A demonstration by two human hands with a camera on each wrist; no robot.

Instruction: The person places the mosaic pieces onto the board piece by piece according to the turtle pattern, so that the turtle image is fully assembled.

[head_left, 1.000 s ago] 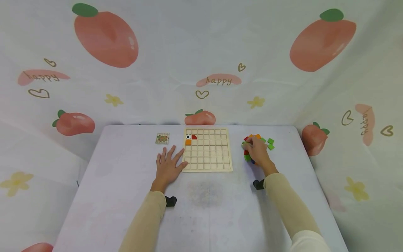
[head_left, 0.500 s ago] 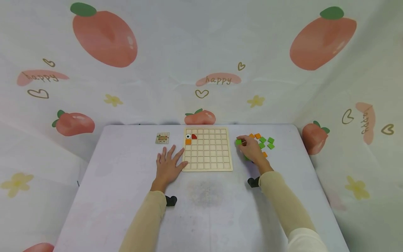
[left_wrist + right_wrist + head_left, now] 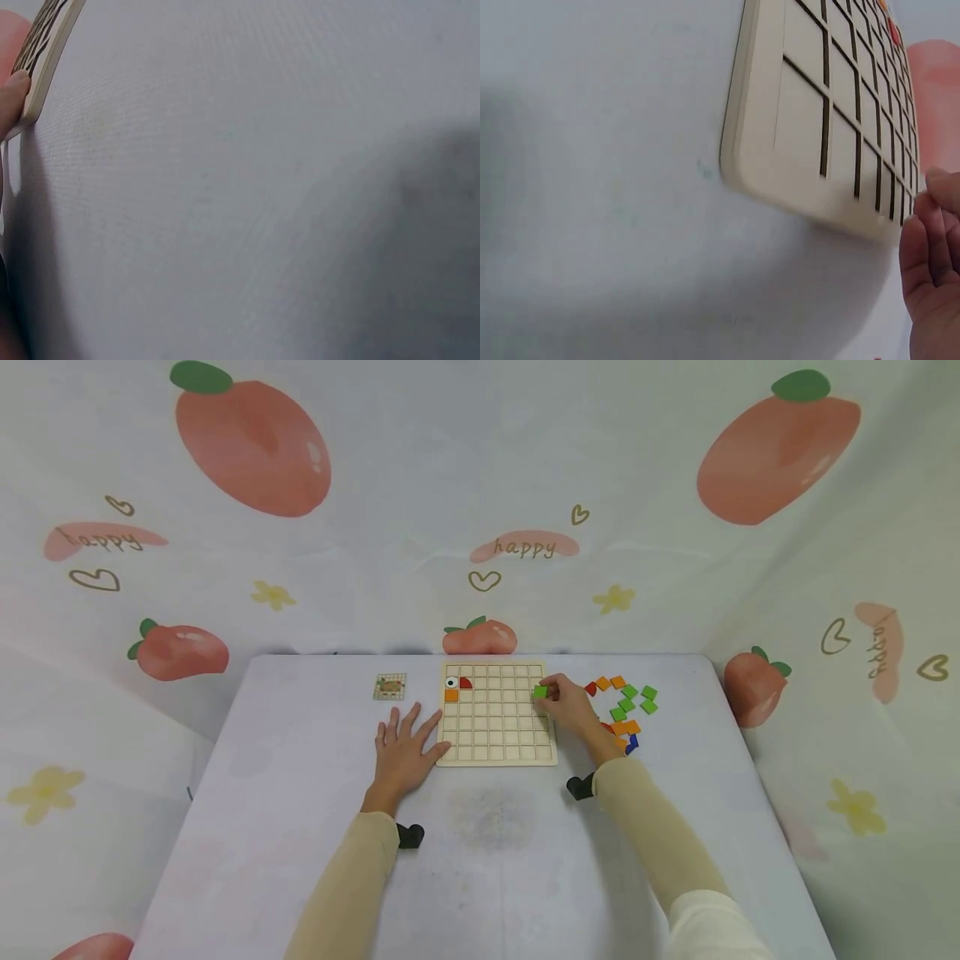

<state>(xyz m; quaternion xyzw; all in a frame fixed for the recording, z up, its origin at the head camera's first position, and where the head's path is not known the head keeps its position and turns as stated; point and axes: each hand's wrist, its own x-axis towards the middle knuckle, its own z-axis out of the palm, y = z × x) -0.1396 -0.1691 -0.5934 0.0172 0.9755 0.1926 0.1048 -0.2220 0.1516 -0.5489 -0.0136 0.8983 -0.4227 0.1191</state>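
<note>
In the head view a wooden grid board (image 3: 497, 710) lies at the back middle of the table. Its upper left cells hold an eye tile (image 3: 452, 682), a red quarter-round tile (image 3: 466, 682) and an orange square tile (image 3: 452, 696). My right hand (image 3: 573, 706) pinches a green square tile (image 3: 541, 692) over the board's right edge. Flat on the table, my left hand (image 3: 403, 760) spreads its fingers, the thumb on the board's left edge. The left wrist view shows a fingertip (image 3: 13, 94) on that board edge. Curled fingers (image 3: 922, 251) show beside the board in the right wrist view.
Several loose tiles, green (image 3: 648, 692), orange (image 3: 617, 682), red (image 3: 591, 689) and blue (image 3: 632, 743), lie scattered right of the board. A small picture card (image 3: 390, 687) lies left of it. A patterned cloth wall (image 3: 360, 568) rises behind the table.
My right hand has left the loose tiles with a green square tile and moved left to the board's right edge. The left hand has stayed in place.
</note>
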